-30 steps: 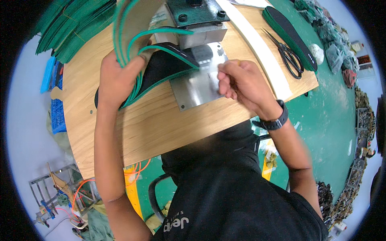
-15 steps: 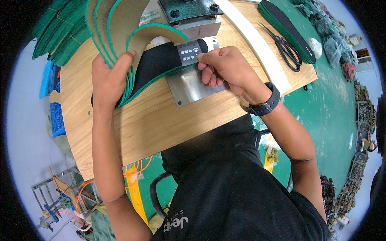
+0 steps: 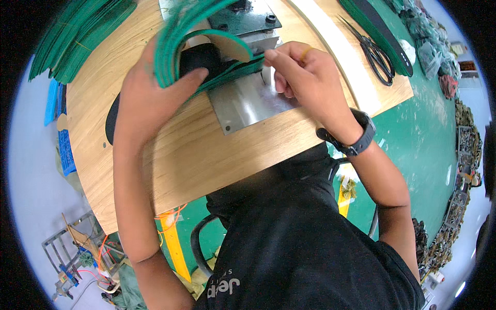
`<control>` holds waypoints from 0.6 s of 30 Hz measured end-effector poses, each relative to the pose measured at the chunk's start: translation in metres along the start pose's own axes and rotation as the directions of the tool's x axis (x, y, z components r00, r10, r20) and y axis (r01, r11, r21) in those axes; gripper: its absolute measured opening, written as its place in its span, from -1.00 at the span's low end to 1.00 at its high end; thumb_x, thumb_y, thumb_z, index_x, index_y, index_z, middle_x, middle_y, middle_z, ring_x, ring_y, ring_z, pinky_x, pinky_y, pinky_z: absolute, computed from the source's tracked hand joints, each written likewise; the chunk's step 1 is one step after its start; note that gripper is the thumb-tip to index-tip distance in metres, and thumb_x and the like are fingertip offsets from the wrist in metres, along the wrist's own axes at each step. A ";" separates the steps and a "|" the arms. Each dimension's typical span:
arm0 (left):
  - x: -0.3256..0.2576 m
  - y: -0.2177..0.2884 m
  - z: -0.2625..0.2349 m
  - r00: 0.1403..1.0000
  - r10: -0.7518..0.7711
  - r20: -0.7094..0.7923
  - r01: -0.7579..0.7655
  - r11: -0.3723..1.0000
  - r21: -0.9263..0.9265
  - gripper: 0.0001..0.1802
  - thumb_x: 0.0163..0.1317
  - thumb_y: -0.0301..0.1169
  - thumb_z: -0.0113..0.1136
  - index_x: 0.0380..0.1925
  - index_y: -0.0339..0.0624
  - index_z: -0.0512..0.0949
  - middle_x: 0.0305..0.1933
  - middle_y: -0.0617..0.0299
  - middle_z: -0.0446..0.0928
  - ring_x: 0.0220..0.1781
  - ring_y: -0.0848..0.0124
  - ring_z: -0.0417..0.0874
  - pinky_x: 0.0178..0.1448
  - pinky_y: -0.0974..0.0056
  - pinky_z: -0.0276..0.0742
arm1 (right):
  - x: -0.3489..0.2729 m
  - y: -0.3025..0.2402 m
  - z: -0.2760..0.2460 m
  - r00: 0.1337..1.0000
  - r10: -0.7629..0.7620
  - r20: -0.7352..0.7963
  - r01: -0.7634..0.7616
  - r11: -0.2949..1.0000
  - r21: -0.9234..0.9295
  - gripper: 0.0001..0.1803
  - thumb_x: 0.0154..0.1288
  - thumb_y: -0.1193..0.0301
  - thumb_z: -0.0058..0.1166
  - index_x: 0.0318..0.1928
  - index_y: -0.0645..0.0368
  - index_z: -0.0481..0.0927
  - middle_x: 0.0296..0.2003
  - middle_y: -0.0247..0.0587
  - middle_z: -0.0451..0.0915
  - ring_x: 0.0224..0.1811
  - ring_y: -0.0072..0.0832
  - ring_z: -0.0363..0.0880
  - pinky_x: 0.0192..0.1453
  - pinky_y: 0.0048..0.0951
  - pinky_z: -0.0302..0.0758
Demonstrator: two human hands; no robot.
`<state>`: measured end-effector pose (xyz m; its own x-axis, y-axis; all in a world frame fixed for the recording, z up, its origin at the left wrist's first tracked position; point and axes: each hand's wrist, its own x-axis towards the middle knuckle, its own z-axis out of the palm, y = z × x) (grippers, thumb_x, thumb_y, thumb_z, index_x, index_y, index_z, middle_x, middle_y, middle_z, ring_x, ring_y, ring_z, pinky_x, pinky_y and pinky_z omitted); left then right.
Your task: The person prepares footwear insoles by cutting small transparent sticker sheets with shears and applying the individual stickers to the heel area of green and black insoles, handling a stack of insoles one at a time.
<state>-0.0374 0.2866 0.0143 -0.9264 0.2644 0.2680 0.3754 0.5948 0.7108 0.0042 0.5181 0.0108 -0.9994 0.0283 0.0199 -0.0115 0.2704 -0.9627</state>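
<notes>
My left hand (image 3: 152,95), smeared by motion, is wrapped round a bent stack of insoles (image 3: 164,57) with green edges, its thumb pointing inward. One tan underside curls over beside a black insole face in the middle of the stack. At the stack's right end my right hand (image 3: 312,80) has thumb and fingers pinched together by the insole tip; a small pale piece shows under the fingertips, too unclear to name. Below lies a shiny metal plate (image 3: 248,108), and just behind stands a clamp-like metal press (image 3: 248,23) with black bolts.
Black-handled scissors (image 3: 376,59) lie at the right, beside a curved white strip (image 3: 336,51) and a row of black-and-green insoles (image 3: 380,33). More green-edged insoles (image 3: 85,39) are piled at the far left. The wooden table's (image 3: 181,175) front edge runs before my body.
My left hand has moved up and right, folding the insoles over toward the press. My right hand has shifted slightly right; the grey label seen under its thumb is no longer visible.
</notes>
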 end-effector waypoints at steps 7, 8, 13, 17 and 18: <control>0.002 0.007 -0.001 0.991 0.056 0.118 -0.081 0.973 0.216 -0.17 -0.23 -0.27 0.43 0.15 -0.17 0.34 -0.06 -0.06 0.54 -0.02 -0.01 0.52 0.09 0.09 0.41 | -0.003 0.000 -0.011 0.825 -0.537 0.178 0.557 0.717 -0.419 -0.75 0.11 0.54 0.21 -0.16 0.23 0.57 -0.65 -0.42 0.37 -0.60 -0.70 0.34 -0.52 -0.62 0.28; 0.003 0.012 -0.002 0.991 0.082 0.108 -0.108 0.959 0.263 -0.14 -0.25 -0.28 0.44 0.16 -0.18 0.33 -0.04 -0.07 0.53 0.00 -0.02 0.51 0.11 0.09 0.41 | 0.001 0.002 -0.010 0.760 -0.610 0.225 0.637 0.629 -0.446 -0.72 0.08 0.52 0.23 -0.15 0.21 0.58 -0.64 -0.32 0.40 -0.63 -0.55 0.40 -0.51 -0.52 0.35; 0.002 0.013 -0.001 0.992 0.076 0.103 -0.104 0.950 0.295 -0.10 -0.26 -0.28 0.43 0.19 -0.21 0.29 0.03 -0.10 0.48 0.07 -0.02 0.47 0.17 0.07 0.38 | 0.015 0.007 -0.003 0.653 -0.675 0.345 0.715 0.399 -0.574 -0.83 0.07 0.41 0.17 -0.29 0.17 0.59 -0.57 -0.16 0.51 -0.53 -0.22 0.53 -0.45 -0.31 0.46; 0.000 0.009 0.000 0.990 0.111 0.081 -0.133 0.931 0.339 -0.19 -0.20 -0.33 0.37 0.17 -0.21 0.33 -0.08 -0.07 0.55 -0.07 -0.03 0.53 0.08 0.11 0.44 | 0.026 0.010 -0.006 0.631 -0.740 0.233 0.697 0.409 -0.589 -0.92 0.08 0.42 0.16 -0.41 0.15 0.60 -0.61 -0.16 0.51 -0.57 -0.21 0.52 -0.51 -0.30 0.44; -0.001 0.012 -0.003 0.995 0.047 0.085 -0.071 0.950 0.304 -0.26 -0.18 -0.36 0.33 0.12 -0.22 0.37 -0.15 -0.03 0.56 -0.15 0.04 0.55 0.02 0.15 0.46 | 0.027 0.008 -0.007 0.628 -0.759 0.173 0.684 0.431 -0.589 -0.92 0.09 0.40 0.13 -0.46 0.11 0.58 -0.64 -0.16 0.49 -0.57 -0.17 0.51 -0.52 -0.24 0.44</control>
<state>-0.0317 0.2912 0.0245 -0.9020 0.3557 0.2447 0.4309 0.7773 0.4584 -0.0223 0.5274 0.0056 -0.6243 -0.3540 0.6963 -0.6690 0.7025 -0.2427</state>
